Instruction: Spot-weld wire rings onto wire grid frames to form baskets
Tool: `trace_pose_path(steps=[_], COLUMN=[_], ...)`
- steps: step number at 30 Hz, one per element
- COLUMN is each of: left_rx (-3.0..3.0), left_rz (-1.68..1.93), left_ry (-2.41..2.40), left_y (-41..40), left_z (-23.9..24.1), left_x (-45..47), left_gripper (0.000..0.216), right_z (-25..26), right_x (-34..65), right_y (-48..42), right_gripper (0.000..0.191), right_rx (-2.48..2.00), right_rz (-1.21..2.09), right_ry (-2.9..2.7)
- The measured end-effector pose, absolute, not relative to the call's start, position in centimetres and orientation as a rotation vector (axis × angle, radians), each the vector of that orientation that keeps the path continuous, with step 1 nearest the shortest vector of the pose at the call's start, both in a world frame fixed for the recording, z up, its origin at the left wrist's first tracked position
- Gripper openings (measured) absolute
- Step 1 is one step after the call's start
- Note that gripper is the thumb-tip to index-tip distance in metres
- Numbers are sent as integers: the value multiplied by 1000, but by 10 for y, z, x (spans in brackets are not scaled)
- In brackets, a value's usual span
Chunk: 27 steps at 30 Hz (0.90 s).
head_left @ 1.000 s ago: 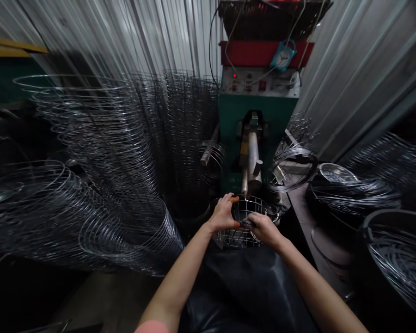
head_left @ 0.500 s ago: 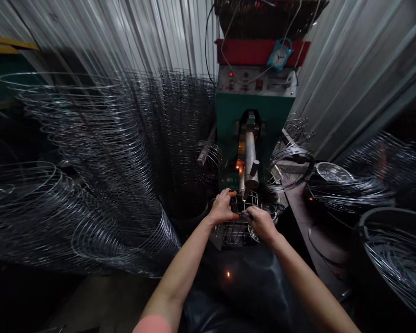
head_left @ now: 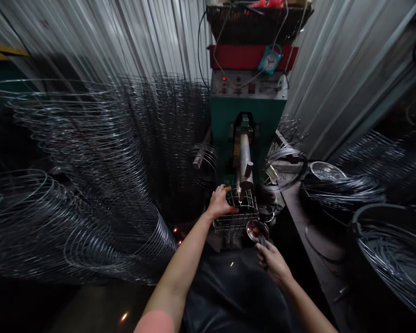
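Observation:
My left hand [head_left: 221,203], with orange covers on some fingertips, grips the left side of a wire basket [head_left: 234,222], thumb and fingers apart on its wires. The basket sits beneath the electrode arm [head_left: 244,155] of a green spot welding machine [head_left: 225,120]. Lower and to the right, my right hand [head_left: 272,260] is closed on a small bundle of short grey metal pieces [head_left: 262,241]; their exact kind is too small to tell. These pieces are close to a round metal bowl [head_left: 257,230] at the basket's right.
Tall stacks of wire rings [head_left: 100,138] crowd the left. On the right stand a bench [head_left: 298,208], wire coils [head_left: 343,189] and a black tub [head_left: 357,231] of wire. A teal clock [head_left: 271,59] hangs on the machine. Sparks [head_left: 125,317] fly low on the left.
My right hand has moved from the basket down toward me, beside the bowl, holding the grey pieces. My left hand stays on the basket. The glow at the electrode has gone.

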<state>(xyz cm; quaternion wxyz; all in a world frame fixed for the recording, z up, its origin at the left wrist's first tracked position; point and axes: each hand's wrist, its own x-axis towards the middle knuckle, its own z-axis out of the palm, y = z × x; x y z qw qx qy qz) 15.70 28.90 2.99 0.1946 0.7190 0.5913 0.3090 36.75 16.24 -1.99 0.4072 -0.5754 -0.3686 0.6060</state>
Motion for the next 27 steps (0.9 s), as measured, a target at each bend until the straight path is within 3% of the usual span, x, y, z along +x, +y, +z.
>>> trace_pose_path(steps=[12, 18, 27], left_rx=[2001, 1909, 2029], left_rz=[963, 978, 843], left_ry=[1593, 1523, 1532], left_y=[313, 303, 250], left_z=[22, 19, 21], left_x=[158, 158, 154], left_gripper=[80, 86, 97], right_z=[-46, -43, -55], right_x=[398, 419, 440], right_y=[139, 111, 89], right_gripper=[20, 19, 31], right_rx=[-1405, -1249, -1530], right_rz=[1718, 1898, 1464], right_ry=[-300, -113, -696])
